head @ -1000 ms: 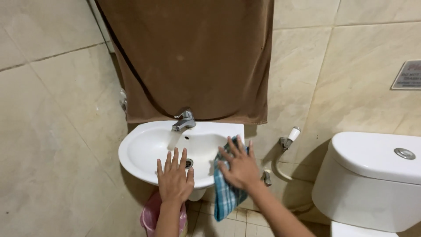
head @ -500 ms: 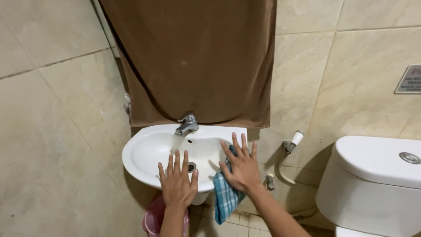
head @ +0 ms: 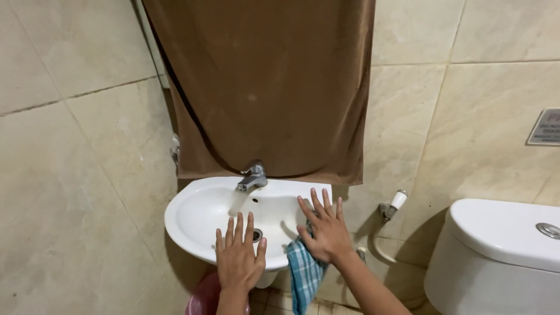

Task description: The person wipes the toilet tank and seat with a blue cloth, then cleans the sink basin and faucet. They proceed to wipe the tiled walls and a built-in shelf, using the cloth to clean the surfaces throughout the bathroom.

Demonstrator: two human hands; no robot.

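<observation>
The left hand (head: pixel 239 261) lay flat, fingers spread, on the front rim of the white sink (head: pixel 192 219). The right hand (head: pixel 324 231), also spread, pressed a blue checkered cloth (head: pixel 303 274) against the sink's right edge, probably without gripping it. Water ran from the faucet (head: pixel 253 176).

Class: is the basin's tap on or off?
On: a pale stream drops from the tap into the white basin, just ahead of the left hand.

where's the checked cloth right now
Head view: the cloth hangs over the sink's front-right rim, pinned under the right hand, beside the left hand.
</observation>
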